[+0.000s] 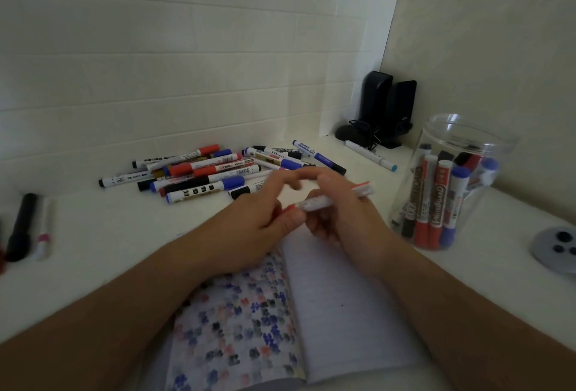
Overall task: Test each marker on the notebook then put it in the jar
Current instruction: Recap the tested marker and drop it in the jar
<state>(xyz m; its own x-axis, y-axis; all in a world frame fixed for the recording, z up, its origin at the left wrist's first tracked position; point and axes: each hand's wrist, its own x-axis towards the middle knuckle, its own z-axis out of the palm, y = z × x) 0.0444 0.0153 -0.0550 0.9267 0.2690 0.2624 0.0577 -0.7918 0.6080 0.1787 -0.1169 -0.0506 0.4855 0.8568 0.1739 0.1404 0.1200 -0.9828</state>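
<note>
While markers [434, 200] fill the jar [498, 153], both hands grip another.

"WHITEBOARD" runs along the red-capped markers [436, 203] inside the jar [486, 141].

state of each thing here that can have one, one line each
white marker with red ends: held level over the notebook by both hands
left hand: gripping its red left end
right hand: gripping its barrel
open lined notebook: open flat, left page full of ink blots
clear plastic jar: lidless, upright, several markers inside
pile of loose markers: lying capped on the table
</note>
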